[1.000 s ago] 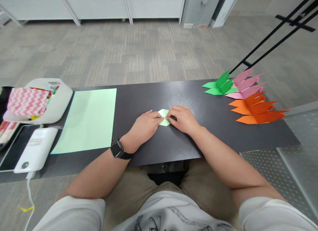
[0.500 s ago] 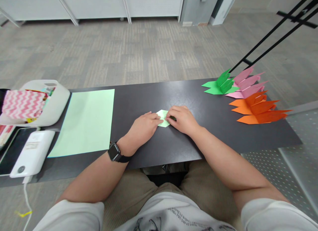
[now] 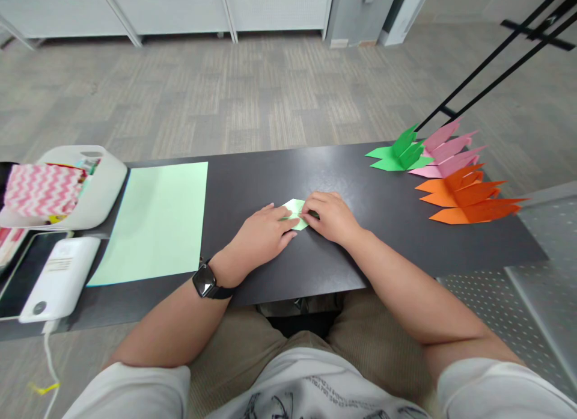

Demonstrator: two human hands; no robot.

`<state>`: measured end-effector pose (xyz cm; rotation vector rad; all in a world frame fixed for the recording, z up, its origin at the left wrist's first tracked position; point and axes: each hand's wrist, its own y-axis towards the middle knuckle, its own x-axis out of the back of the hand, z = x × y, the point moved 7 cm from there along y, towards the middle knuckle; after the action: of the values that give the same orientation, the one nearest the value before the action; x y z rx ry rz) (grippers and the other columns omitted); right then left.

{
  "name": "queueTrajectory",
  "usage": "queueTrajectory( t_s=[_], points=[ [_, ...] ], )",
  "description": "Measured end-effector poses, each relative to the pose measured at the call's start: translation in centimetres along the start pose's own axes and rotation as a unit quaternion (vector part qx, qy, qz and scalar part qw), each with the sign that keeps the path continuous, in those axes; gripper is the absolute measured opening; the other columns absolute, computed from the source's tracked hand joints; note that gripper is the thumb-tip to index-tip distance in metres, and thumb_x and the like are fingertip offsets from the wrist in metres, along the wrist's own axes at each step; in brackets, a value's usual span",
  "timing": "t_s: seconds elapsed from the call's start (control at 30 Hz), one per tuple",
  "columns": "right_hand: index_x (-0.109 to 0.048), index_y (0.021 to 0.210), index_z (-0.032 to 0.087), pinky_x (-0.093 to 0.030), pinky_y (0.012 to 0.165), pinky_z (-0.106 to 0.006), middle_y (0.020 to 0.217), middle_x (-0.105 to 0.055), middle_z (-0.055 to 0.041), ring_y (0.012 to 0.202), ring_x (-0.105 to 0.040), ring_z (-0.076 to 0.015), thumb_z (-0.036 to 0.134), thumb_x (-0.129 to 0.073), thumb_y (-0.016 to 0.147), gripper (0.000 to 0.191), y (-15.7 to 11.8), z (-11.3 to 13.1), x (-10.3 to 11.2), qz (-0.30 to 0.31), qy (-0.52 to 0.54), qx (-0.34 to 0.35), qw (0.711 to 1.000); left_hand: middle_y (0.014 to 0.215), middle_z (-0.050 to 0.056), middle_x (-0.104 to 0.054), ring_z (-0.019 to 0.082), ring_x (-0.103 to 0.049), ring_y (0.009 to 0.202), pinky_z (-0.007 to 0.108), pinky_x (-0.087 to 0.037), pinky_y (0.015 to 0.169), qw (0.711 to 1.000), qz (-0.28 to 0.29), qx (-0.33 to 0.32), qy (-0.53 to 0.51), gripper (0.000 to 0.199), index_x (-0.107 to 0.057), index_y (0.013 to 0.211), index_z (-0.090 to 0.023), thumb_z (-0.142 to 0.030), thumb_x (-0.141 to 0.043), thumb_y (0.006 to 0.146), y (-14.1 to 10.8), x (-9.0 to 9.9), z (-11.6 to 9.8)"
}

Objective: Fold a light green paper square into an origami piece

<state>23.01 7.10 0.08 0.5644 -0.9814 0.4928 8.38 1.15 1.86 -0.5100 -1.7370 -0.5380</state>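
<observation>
A small folded piece of light green paper (image 3: 295, 205) lies on the dark table between my hands. My left hand (image 3: 267, 232) rests over its left side with fingers stretched out and apart, the fingertips on the paper and the thumb on the table just below. At its right side, my right hand (image 3: 331, 217) has thumb and forefinger pinched together on the paper's edge. Part of the paper is hidden under the fingers of both hands.
Light green sheets (image 3: 155, 220) lie to the left. Beyond them are a white basket (image 3: 106, 187), a white power bank (image 3: 61, 278) with cable and a phone (image 3: 27, 269). Folded green (image 3: 401, 151), pink (image 3: 455, 151) and orange (image 3: 469, 199) paper shapes stand at the right of the table (image 3: 252, 172).
My left hand's fingers have spread, and its thumb has moved down off the paper onto the table. My right hand and the paper have stayed in place.
</observation>
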Motion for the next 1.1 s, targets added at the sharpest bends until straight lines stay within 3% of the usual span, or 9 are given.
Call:
queueTrajectory(
  t_s=[0.3, 0.47, 0.8, 0.97, 1.1],
  points=[
    [-0.069, 0.096, 0.025, -0.046, 0.087, -0.037, 0.104, -0.072, -0.0055, 0.096, -0.067, -0.0218, 0.023, -0.064, 0.101, 0.007, -0.7, -0.5, 1.5, -0.030, 0.078, -0.004, 0.997, 0.136, 0.011, -0.071, 0.027, -0.071, 0.124, 0.055, -0.045, 0.127, 0.999, 0.036, 0.012, -0.002, 0.032, -0.074, 0.135, -0.022, -0.032, -0.063, 0.106, 0.0, 0.1, -0.3],
    [-0.071, 0.100, 0.026, -0.043, 0.089, -0.038, 0.106, -0.074, -0.0046, 0.100, -0.067, -0.0234, 0.027, -0.072, 0.099, 0.001, -0.9, -0.5, 0.9, -0.023, 0.036, -0.022, 0.999, 0.137, 0.011, -0.070, 0.028, -0.070, 0.126, 0.055, -0.045, 0.127, 0.999, 0.041, 0.009, 0.007, 0.034, -0.073, 0.137, -0.022, -0.034, -0.064, 0.106, -0.1, 0.1, -0.4],
    [-0.075, 0.106, 0.028, -0.039, 0.093, -0.042, 0.112, -0.075, -0.0048, 0.110, -0.065, -0.0270, 0.020, -0.071, 0.097, 0.012, -1.6, -1.5, 1.3, -0.008, 0.009, -0.071, 0.997, 0.137, 0.010, -0.070, 0.027, -0.071, 0.124, 0.053, -0.046, 0.126, 0.999, 0.035, 0.012, 0.010, 0.030, -0.074, 0.133, -0.023, -0.031, -0.064, 0.105, -0.1, 0.1, -0.5],
    [-0.077, 0.106, 0.027, -0.041, 0.096, -0.044, 0.113, -0.076, -0.0052, 0.111, -0.067, -0.0274, 0.018, -0.072, 0.095, 0.015, -1.8, -2.8, 2.1, -0.006, 0.017, -0.063, 0.998, 0.140, 0.012, -0.068, 0.028, -0.069, 0.129, 0.055, -0.044, 0.128, 0.999, 0.045, 0.013, 0.006, 0.034, -0.072, 0.137, -0.022, -0.031, -0.063, 0.106, -0.1, 0.1, -0.5],
    [-0.079, 0.104, 0.027, -0.043, 0.095, -0.043, 0.108, -0.077, -0.0052, 0.105, -0.069, -0.0245, 0.020, -0.065, 0.100, 0.016, -1.8, -2.6, 3.3, -0.042, 0.046, -0.032, 0.998, 0.143, 0.012, -0.067, 0.029, -0.068, 0.132, 0.054, -0.044, 0.128, 0.999, 0.049, 0.017, 0.004, 0.036, -0.072, 0.139, -0.022, -0.031, -0.064, 0.105, -0.1, 0.2, -0.5]
  ],
)
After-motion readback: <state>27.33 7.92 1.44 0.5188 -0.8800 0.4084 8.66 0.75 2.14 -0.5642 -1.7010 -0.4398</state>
